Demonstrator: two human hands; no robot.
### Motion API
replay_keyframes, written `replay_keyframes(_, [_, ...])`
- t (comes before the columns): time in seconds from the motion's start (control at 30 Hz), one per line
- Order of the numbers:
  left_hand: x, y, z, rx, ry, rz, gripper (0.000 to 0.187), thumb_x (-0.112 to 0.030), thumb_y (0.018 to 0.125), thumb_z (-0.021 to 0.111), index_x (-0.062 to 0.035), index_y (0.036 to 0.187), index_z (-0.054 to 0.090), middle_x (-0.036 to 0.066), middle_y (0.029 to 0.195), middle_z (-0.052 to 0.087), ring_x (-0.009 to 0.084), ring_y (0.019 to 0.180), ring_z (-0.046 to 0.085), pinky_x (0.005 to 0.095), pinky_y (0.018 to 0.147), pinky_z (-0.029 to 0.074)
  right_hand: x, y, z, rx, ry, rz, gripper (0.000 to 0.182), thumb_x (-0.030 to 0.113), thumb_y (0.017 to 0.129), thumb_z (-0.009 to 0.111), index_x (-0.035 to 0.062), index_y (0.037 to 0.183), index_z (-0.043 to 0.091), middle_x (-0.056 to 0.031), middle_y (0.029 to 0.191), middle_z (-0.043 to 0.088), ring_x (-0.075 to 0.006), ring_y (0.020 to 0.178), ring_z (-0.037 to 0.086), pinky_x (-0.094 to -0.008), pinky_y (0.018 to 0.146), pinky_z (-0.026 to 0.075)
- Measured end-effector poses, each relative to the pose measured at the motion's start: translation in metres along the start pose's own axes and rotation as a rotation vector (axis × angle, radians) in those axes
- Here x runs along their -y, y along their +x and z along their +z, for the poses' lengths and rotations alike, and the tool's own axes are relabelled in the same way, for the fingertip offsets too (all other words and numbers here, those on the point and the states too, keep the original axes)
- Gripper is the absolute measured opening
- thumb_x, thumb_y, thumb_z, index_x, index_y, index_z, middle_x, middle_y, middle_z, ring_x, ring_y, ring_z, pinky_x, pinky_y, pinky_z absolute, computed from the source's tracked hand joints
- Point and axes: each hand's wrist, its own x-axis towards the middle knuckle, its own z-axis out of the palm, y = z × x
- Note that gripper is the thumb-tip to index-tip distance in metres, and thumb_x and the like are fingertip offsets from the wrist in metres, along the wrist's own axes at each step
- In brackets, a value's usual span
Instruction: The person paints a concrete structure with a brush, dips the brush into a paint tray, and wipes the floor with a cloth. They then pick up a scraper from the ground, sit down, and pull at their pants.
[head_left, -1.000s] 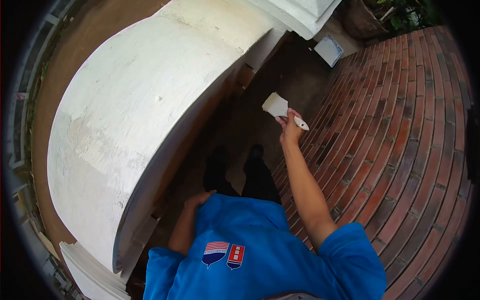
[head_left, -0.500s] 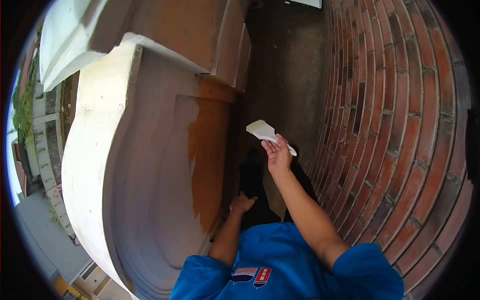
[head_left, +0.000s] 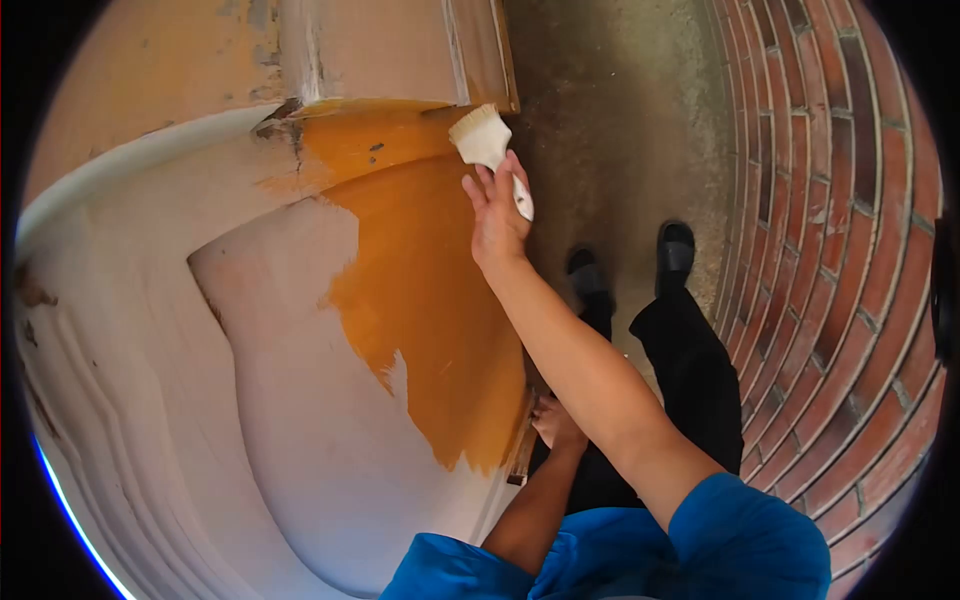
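Right hand [head_left: 497, 222] grips a paintbrush [head_left: 487, 145], its bristles at the orange-painted wall [head_left: 420, 290]; left hand [head_left: 556, 422] rests low, its grip unclear. Pressing unevenly could streak white paint past the edge.

White paintbrush [head_left: 487, 145], bristles up against orange wall patch [head_left: 430, 290]

**One brush, two hands, two shoes**

One paintbrush [head_left: 485, 140] is up against the wall [head_left: 250, 400]. Two hands show: the right hand [head_left: 497, 215] wrapped around the brush handle, the left hand [head_left: 556, 422] low beside the wall's edge. Two black shoes [head_left: 676, 246] stand on the concrete floor [head_left: 610, 110]. One patch of orange paint [head_left: 430, 290] covers part of the white wall. One brick strip [head_left: 830, 220] runs alongside.
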Motion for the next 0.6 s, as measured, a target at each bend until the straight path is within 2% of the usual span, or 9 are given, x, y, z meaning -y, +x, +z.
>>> replay_keyframes(0.03, [0.002, -0.003, 0.005, -0.064, -0.151, 0.027, 0.086, -0.054, 0.085, 0.058, -0.0078, 0.151, 0.029, 0.03, 0.151, 0.031, 0.0436, 0.135, 0.04, 0.0512, 0.109, 0.034, -0.012, 0.008, 0.006, -0.007, 0.016, -0.014, 0.052, 0.033, 0.101, 0.056, 0.0061, 0.143, 0.04, -0.011, 0.137, 0.05, -0.0259, 0.125, 0.051, -0.0372, 0.101, 0.047])
replay_keyframes(0.07, [0.001, -0.002, 0.007, -0.081, -0.185, 0.036, 0.085, -0.053, 0.084, 0.059, -0.0074, 0.15, 0.03, 0.03, 0.149, 0.033, 0.0435, 0.134, 0.041, 0.0509, 0.108, 0.035, -0.023, 0.016, 0.015, -0.032, 0.052, -0.004, 0.05, 0.033, 0.1, 0.057, 0.0071, 0.141, 0.041, -0.0102, 0.134, 0.051, -0.0256, 0.123, 0.052, -0.0369, 0.101, 0.047])
replay_keyframes(0.13, [-0.009, -0.012, -0.018, -0.02, -0.148, 0.0, 0.085, -0.052, 0.083, 0.061, -0.0068, 0.149, 0.032, 0.029, 0.146, 0.036, 0.0433, 0.131, 0.043, 0.0505, 0.107, 0.037, -0.044, 0.028, 0.03, -0.082, 0.115, 0.012, 0.047, 0.032, 0.1, 0.059, 0.0092, 0.137, 0.044, -0.0084, 0.128, 0.055, -0.0249, 0.12, 0.054, -0.0363, 0.1, 0.048])
replay_keyframes(0.17, [-0.019, -0.013, -0.034, 0.027, -0.111, -0.02, 0.085, -0.051, 0.082, 0.062, -0.0065, 0.148, 0.033, 0.029, 0.144, 0.037, 0.0432, 0.13, 0.044, 0.0503, 0.106, 0.037, -0.043, 0.023, 0.043, -0.083, 0.134, 0.02, 0.043, 0.029, 0.099, 0.059, 0.0077, 0.134, 0.045, -0.0083, 0.123, 0.056, -0.022, 0.114, 0.056, -0.0336, 0.098, 0.048])
replay_keyframes(0.27, [-0.028, -0.018, -0.066, 0.087, -0.069, -0.051, 0.084, -0.048, 0.079, 0.065, -0.0055, 0.146, 0.036, 0.028, 0.14, 0.042, 0.0429, 0.127, 0.047, 0.0496, 0.104, 0.04, -0.039, 0.002, 0.081, -0.164, 0.228, 0.043, 0.043, 0.027, 0.099, 0.06, 0.0071, 0.135, 0.045, -0.0091, 0.121, 0.056, -0.0201, 0.11, 0.056, -0.0322, 0.096, 0.049])
replay_keyframes(0.43, [-0.039, -0.029, -0.089, 0.127, -0.027, -0.062, 0.083, -0.044, 0.075, 0.069, -0.0039, 0.142, 0.041, 0.026, 0.131, 0.05, 0.0424, 0.121, 0.053, 0.0484, 0.101, 0.044, -0.025, -0.057, 0.123, -0.112, 0.214, 0.025, 0.05, 0.024, 0.1, 0.058, 0.0034, 0.142, 0.04, -0.0063, 0.115, 0.055, -0.0138, 0.102, 0.054, -0.0279, 0.094, 0.047])
replay_keyframes(0.5, [-0.038, -0.025, -0.082, 0.095, 0.021, -0.073, 0.084, -0.048, 0.072, 0.07, -0.0053, 0.139, 0.044, 0.027, 0.125, 0.052, 0.0444, 0.119, 0.053, 0.0513, 0.1, 0.044, -0.02, -0.074, 0.125, -0.052, 0.104, -0.027, 0.054, 0.025, 0.101, 0.057, 0.0002, 0.145, 0.037, -0.0044, 0.111, 0.054, -0.0107, 0.098, 0.051, -0.0252, 0.092, 0.045])
replay_keyframes(0.6, [-0.032, -0.021, -0.076, 0.068, 0.071, -0.043, 0.085, -0.05, 0.07, 0.07, -0.0066, 0.139, 0.045, 0.027, 0.126, 0.052, 0.0452, 0.118, 0.053, 0.0525, 0.1, 0.044, -0.013, -0.093, 0.119, 0.084, -0.134, -0.117, 0.058, 0.025, 0.102, 0.055, -0.0043, 0.147, 0.032, -0.0023, 0.107, 0.052, -0.0074, 0.094, 0.048, -0.0217, 0.087, 0.042])
